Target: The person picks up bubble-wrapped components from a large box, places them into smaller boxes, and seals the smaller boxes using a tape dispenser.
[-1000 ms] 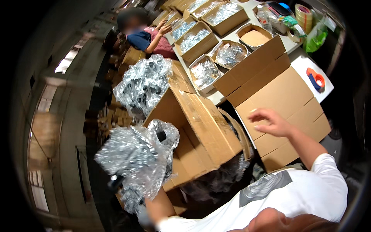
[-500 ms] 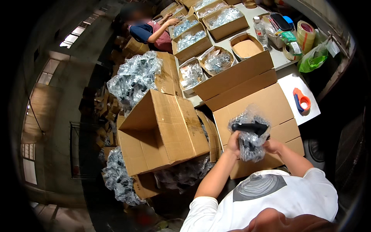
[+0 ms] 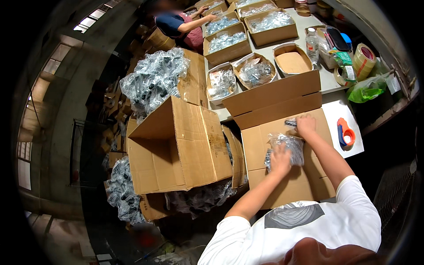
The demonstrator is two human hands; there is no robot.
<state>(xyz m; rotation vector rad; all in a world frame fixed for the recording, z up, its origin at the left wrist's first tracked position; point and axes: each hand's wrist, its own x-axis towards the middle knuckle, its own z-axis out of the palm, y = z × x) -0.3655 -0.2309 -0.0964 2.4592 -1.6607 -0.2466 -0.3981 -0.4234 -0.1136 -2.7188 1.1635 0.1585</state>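
Observation:
A crumpled bundle of clear bubble wrap (image 3: pixel 295 148) lies on the flat brown cardboard (image 3: pixel 260 132) before me. My left hand (image 3: pixel 280 160) rests on the near side of it, fingers stretched out and slightly blurred. Beyond the bundle, my right hand (image 3: pixel 305 126) is closed at the end of a small dark piece in clear plastic (image 3: pixel 290 122). Its palm side is hidden. Another dark wrapped bit (image 3: pixel 268 159) shows left of my left hand. What the wrap holds inside cannot be made out.
An open carton (image 3: pixel 176 150) stands on its side at left, with bubble-wrapped parts (image 3: pixel 154 77) heaped behind it. An orange and blue tape cutter (image 3: pixel 346 132) lies at right. Boxes of bagged parts (image 3: pixel 269 22), a bottle (image 3: pixel 312 46) and tape rolls (image 3: pixel 364 62) fill the far table. A co-worker (image 3: pixel 183 24) handles boxes.
The wrapped black part that both hands held up is down on the cardboard. My right hand has moved farther away, and my left hand now lies on the wrap. The view has shifted slightly.

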